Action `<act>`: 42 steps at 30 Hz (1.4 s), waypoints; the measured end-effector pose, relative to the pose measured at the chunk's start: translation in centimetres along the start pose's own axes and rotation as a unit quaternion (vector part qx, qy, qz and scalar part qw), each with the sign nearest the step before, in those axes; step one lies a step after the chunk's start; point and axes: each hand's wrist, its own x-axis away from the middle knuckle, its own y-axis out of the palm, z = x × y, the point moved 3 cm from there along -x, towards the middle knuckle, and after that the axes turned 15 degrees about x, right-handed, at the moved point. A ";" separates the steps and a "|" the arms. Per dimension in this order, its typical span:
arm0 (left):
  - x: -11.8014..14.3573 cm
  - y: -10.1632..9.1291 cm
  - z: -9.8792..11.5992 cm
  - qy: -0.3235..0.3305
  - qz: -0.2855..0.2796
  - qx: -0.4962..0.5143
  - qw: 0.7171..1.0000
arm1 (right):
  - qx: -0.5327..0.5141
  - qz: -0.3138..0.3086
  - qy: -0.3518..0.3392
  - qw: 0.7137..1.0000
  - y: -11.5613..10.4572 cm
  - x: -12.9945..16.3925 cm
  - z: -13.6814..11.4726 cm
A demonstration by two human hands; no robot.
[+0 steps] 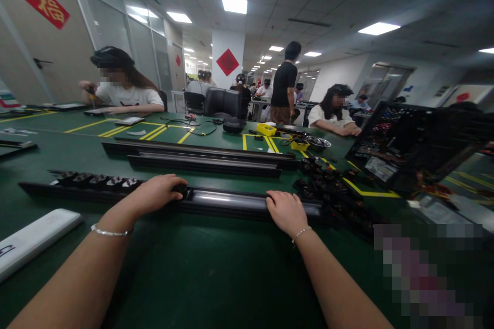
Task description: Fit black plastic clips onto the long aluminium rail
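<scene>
A flat green tabletop (216,272) bears a long black trough-shaped rail (231,200), lying crosswise; by its right end sprawls a heap of small black parts (339,193). The right hand (287,211) lies over the rail, whether gripping I cannot tell; the left hand (160,191) pinches a small black block (179,189) there.

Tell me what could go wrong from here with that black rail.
The left hand is at a dark part near the row of small parts; a hard push might knock them askew. The pile of black parts crowds the right end of the black rail, so sliding it could scatter some. If the right hand lifts, the rail might shift.
</scene>
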 end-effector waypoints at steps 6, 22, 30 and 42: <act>0.1 0.0 0.3 -0.013 -0.002 -0.006 1.000 | 0.004 0.003 0.005 1.000 0.0 0.0 0.1; 0.0 0.7 1.7 0.011 0.014 -0.027 0.999 | 0.023 0.010 0.008 1.000 0.1 -0.1 0.0; -0.2 1.0 2.1 0.012 0.018 -0.026 0.999 | 0.026 -0.001 0.013 1.000 0.0 0.0 0.0; -0.4 1.6 3.3 0.007 0.022 -0.002 1.000 | 0.033 -0.001 0.015 0.999 -0.1 0.0 -0.1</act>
